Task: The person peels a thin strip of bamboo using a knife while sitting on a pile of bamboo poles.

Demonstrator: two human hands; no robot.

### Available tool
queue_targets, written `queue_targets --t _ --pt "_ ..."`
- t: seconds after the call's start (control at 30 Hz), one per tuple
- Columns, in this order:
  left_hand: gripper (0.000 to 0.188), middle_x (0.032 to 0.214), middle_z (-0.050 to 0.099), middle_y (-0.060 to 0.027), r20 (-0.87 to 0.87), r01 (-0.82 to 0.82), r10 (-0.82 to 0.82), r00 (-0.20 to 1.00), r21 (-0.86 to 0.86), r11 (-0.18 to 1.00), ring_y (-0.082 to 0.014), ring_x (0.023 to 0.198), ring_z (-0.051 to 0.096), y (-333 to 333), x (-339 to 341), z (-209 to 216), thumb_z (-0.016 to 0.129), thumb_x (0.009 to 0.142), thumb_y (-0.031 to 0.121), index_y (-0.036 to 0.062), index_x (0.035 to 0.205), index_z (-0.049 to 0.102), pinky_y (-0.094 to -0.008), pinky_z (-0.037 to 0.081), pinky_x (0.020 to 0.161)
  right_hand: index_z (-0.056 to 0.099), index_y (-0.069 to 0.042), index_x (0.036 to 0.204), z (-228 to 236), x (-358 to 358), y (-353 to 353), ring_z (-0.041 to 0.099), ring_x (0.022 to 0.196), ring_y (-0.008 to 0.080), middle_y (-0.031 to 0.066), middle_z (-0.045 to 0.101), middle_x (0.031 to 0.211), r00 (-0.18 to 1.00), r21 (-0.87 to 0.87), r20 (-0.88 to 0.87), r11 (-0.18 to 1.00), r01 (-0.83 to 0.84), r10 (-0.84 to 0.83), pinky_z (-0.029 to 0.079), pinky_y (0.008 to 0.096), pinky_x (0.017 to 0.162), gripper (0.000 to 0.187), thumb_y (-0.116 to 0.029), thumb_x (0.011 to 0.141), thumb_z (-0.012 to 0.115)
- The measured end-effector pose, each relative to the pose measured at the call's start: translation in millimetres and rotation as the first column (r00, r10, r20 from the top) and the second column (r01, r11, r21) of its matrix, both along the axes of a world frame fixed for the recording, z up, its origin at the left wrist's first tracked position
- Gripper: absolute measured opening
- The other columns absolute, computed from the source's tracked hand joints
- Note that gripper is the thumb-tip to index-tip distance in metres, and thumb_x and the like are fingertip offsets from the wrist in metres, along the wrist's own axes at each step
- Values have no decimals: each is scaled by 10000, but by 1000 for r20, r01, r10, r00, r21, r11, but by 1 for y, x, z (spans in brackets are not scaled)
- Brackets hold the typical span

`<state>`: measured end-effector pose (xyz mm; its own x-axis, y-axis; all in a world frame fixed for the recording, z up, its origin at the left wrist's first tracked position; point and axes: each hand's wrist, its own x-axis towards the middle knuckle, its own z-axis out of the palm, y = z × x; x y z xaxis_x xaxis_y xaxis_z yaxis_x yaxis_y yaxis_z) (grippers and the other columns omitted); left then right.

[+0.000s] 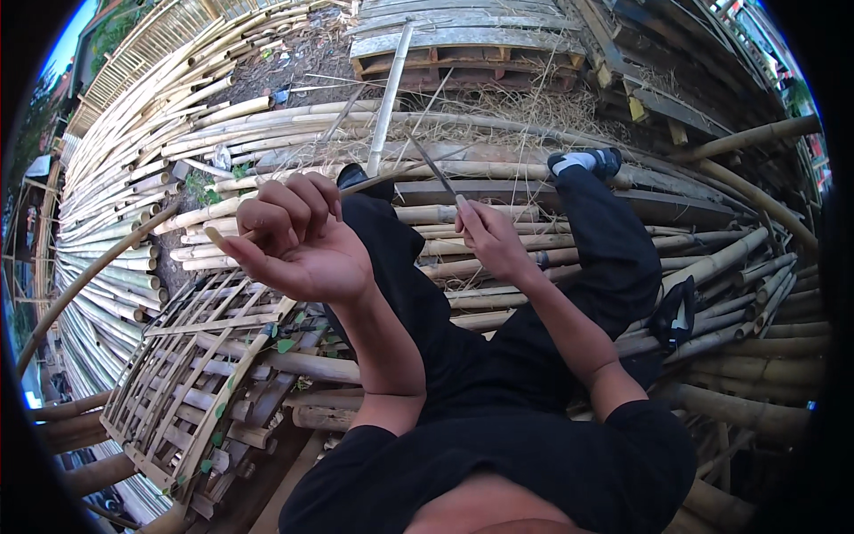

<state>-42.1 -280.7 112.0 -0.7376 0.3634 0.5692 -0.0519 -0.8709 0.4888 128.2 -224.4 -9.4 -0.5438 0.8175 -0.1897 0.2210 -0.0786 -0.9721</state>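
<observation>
My left hand (307, 236) is raised on the left, palm up, its fingers curled round a thin bamboo strip (384, 179). The strip leaves the hand on its right side and tapers off toward the knife. In my right hand (495, 242) is a knife (434, 167) with a pale handle, its narrow blade pointing up and to the left. The blade's tip is close to the strip; whether they touch I cannot tell. Beyond my left foot, a wider flat bamboo slat (390, 100) extends away from me.
Bamboo poles (116, 196) lie stacked at the left and under my legs. A woven bamboo frame (191, 374) rests at the lower left. Wooden pallets (467, 44) stand at the far side, with dry straw (551, 111) beside them. A black sandal (678, 313) lies on poles at the right.
</observation>
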Motion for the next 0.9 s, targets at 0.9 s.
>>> queue_targets --t 0.9 --pt "504 562 134 46 12 -499 510 860 -187 846 -66 452 108 19 25 16 278 914 566 167 611 214 -214 109 409 461 26 806 -28 -38 -8 521 587 436 235 492 560 976 286 7 935 207 -218 358 479 494 311 -242 951 401"
